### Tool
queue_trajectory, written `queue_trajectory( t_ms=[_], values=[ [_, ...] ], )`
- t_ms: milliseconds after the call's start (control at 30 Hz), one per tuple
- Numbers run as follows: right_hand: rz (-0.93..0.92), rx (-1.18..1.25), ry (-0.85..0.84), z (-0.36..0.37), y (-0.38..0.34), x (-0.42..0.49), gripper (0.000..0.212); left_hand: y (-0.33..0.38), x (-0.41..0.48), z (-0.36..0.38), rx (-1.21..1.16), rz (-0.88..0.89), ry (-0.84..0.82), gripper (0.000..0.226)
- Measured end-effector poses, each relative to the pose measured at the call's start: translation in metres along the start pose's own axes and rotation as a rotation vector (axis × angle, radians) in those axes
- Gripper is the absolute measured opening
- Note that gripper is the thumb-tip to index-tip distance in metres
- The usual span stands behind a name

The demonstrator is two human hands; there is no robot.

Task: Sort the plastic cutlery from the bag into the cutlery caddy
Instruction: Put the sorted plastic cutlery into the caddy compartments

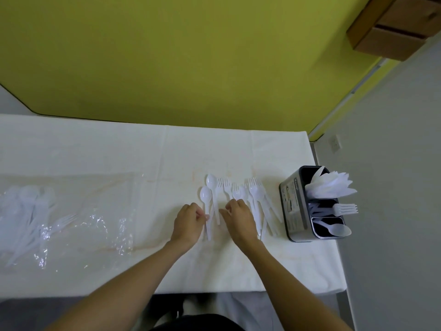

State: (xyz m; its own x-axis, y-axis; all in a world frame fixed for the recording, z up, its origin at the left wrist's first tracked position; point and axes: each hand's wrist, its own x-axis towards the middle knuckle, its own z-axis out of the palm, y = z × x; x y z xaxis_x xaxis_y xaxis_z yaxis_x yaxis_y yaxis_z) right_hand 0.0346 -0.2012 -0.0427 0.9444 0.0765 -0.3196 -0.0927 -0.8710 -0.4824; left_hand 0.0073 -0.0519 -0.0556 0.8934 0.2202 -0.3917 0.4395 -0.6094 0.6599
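Pinched a spoon (pixel 205 195) handle in the left hand (pixel 188 222); curled the right hand (pixel 241 219) over loose cutlery (pixel 256 194) on the bench (pixel 143 151), grip unclear. Best gathered by type, handles aligned, then dropped into the caddy (pixel 292 206) at right

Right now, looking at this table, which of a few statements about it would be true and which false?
1. The cutlery caddy stands at the right end of the table. True.
2. Its nearest compartment holds forks. False: a caddy spoon lies there; a fork sits in the middle compartment.
3. The left hand pinches the handle of a loose spoon. True.
4. The clear plastic bag is empty. False: white cutlery shows inside it.
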Motion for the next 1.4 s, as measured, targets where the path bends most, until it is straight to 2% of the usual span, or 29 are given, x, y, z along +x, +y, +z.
queue_trajectory(
  t_ms=[133, 267, 400, 467, 633, 867, 1067, 1233, 1400],
  values=[
    [0.138, 0.056, -0.046, 0.001, -0.01, 0.009, 0.021, 0.006, 0.003, 0.006, 0.059, -0.073, -0.028, 0.028],
    [0.203, 0.107, -0.078, -0.002, -0.01, 0.012, 0.017, 0.012, 0.004, 0.006, 0.071, -0.155, -0.03, 0.028],
    [0.244, 0.105, 0.058, -0.005, -0.01, 0.009, 0.014, 0.005, 0.003, 0.0, -0.058, -0.234, 0.046, 0.021],
    [0.281, 0.106, 0.119, -0.005, -0.008, 0.008, 0.016, -0.003, 0.002, -0.003, -0.102, -0.236, 0.052, 0.021],
    [0.291, 0.073, 0.027, -0.004, -0.009, 0.011, 0.017, -0.009, -0.002, -0.01, -0.132, -0.205, 0.095, 0.022],
    [0.297, 0.278, -0.012, 0.002, -0.022, 0.025, 0.01, -0.004, -0.005, -0.013, -0.069, -0.125, 0.159, 0.013],
    [0.289, 0.43, -0.016, 0.007, -0.033, 0.029, 0.022, -0.011, -0.006, -0.021, -0.082, -0.117, 0.181, 0.011],
    [0.314, 0.404, -0.03, 0.012, -0.04, 0.036, 0.034, -0.02, -0.006, -0.026, -0.085, -0.113, 0.177, 0.009],
    [0.386, 0.566, -0.084, 0.01, -0.038, 0.041, 0.028, -0.019, -0.005, -0.028, -0.1, -0.093, 0.164, 0.007]
  ],
)
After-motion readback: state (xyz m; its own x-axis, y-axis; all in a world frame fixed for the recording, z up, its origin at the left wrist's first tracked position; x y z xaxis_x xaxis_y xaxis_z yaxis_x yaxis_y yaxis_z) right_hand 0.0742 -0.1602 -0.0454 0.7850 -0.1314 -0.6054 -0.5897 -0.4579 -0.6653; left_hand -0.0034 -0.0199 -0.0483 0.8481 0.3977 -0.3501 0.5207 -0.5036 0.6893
